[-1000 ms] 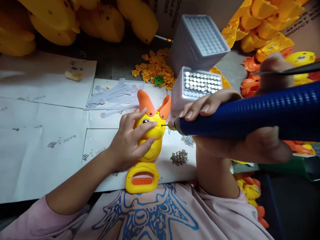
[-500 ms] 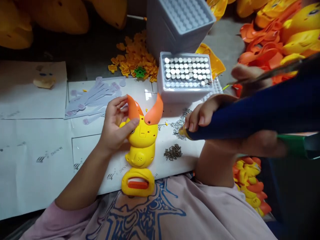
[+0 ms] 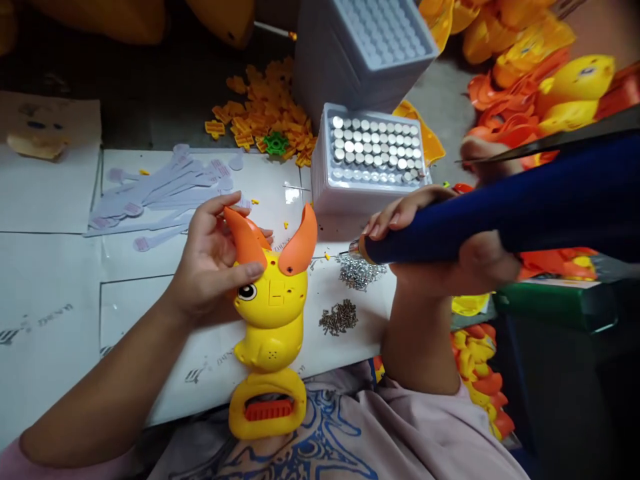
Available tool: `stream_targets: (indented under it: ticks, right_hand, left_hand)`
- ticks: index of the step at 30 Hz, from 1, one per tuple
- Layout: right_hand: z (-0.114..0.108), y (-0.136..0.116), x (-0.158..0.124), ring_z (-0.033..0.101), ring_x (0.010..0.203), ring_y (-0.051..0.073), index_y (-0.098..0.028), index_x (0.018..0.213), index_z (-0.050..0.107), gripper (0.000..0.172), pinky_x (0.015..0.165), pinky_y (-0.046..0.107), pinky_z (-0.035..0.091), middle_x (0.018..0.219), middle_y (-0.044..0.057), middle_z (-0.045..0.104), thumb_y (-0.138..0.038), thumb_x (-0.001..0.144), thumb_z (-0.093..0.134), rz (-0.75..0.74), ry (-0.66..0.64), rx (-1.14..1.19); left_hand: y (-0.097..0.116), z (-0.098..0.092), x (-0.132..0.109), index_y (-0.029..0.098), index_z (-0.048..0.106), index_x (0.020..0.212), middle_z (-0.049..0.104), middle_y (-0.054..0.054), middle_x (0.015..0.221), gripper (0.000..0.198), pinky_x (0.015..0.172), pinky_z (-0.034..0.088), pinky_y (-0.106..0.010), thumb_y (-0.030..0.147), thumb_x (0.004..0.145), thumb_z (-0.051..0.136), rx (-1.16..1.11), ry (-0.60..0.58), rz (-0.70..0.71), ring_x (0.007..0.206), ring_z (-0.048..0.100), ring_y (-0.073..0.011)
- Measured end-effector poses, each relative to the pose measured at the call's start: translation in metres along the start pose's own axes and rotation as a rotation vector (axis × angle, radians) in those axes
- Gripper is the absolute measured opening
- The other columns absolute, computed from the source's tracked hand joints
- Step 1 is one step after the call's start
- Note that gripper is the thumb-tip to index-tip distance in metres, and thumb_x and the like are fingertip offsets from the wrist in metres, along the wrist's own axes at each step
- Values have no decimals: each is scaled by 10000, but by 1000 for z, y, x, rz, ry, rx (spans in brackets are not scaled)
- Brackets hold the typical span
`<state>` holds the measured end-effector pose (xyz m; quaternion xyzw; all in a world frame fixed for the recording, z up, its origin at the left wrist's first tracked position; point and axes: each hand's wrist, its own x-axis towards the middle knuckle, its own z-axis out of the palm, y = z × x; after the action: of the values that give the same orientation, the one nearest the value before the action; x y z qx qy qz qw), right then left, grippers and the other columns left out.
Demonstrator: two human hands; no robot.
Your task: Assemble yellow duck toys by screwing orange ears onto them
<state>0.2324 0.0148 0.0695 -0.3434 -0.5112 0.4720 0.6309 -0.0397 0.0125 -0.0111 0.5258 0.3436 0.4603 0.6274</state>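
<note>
My left hand (image 3: 210, 257) grips a yellow plastic toy (image 3: 270, 313) by the head, thumb over one of its two orange ears (image 3: 299, 243). The toy lies face-sideways, one eye showing, with screw holes, a small speaker grille and a looped handle (image 3: 235, 413) toward my shirt. In my right hand (image 3: 425, 227) is a blue electric screwdriver (image 3: 440, 230), its tip pointing left over a pile of silver screws (image 3: 363, 272). Whether a screw sits on the tip is too small to tell. Darker screws (image 3: 339, 317) lie in a second pile nearer me.
Behind the screws stands a white tray (image 3: 370, 193) of round metal pieces, with a taller grey tray stack (image 3: 345, 73) beyond. Small orange parts (image 3: 280, 107) and pale strips (image 3: 165, 187) lie at the back left. Yellow and orange toy parts (image 3: 515, 100) are heaped at right.
The toy and my left hand sit lower and farther left in view, and the toy's eye shows more. The screwdriver tip has shifted left and up, to the silver pile's upper left edge.
</note>
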Motion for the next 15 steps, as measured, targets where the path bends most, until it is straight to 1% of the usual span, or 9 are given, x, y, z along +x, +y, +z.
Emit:
stream_targets:
  ticks: [3, 6, 8, 11, 15]
  right_hand:
    - [5, 8, -1, 622, 461, 210, -314, 1155, 602, 431, 393, 363, 555, 653, -20, 674, -453, 757, 694, -144, 14, 41]
    - [9, 15, -1, 625, 463, 195, -311, 1196, 589, 401, 386, 327, 552, 670, -15, 691, -407, 810, 638, -223, 14, 59]
    - [11, 17, 0, 610, 441, 187, -303, 1208, 590, 419, 379, 312, 545, 642, -22, 684, -403, 804, 638, -218, 45, 52]
    - [10, 17, 0, 596, 417, 183, -307, 1204, 591, 466, 385, 313, 540, 604, -40, 656, -459, 770, 671, -156, 75, 5]
    - [3, 19, -1, 629, 468, 177, -334, 1219, 564, 496, 425, 309, 552, 652, -48, 642, -501, 773, 703, -82, 26, -28]
  left_hand:
    - [0, 2, 2, 415, 550, 1339, 496, -26, 1286, 729, 823, 642, -370, 286, 701, 879, -16, -11, 3, 1027, 678, -231]
    - [0, 4, 4, 387, 555, 1331, 525, -34, 1220, 650, 784, 643, -367, 294, 751, 834, -39, -21, 19, 973, 679, -217]
    - [0, 5, 4, 382, 559, 1323, 528, -38, 1176, 636, 765, 640, -367, 302, 754, 830, -47, -23, 4, 922, 676, -204]
    - [1, 6, 4, 385, 566, 1293, 516, -42, 1143, 625, 751, 636, -373, 316, 739, 846, -48, -22, -24, 893, 666, -200]
    - [2, 5, 4, 370, 568, 1263, 533, -51, 1118, 589, 711, 632, -365, 352, 742, 842, -8, -19, -13, 835, 659, -191]
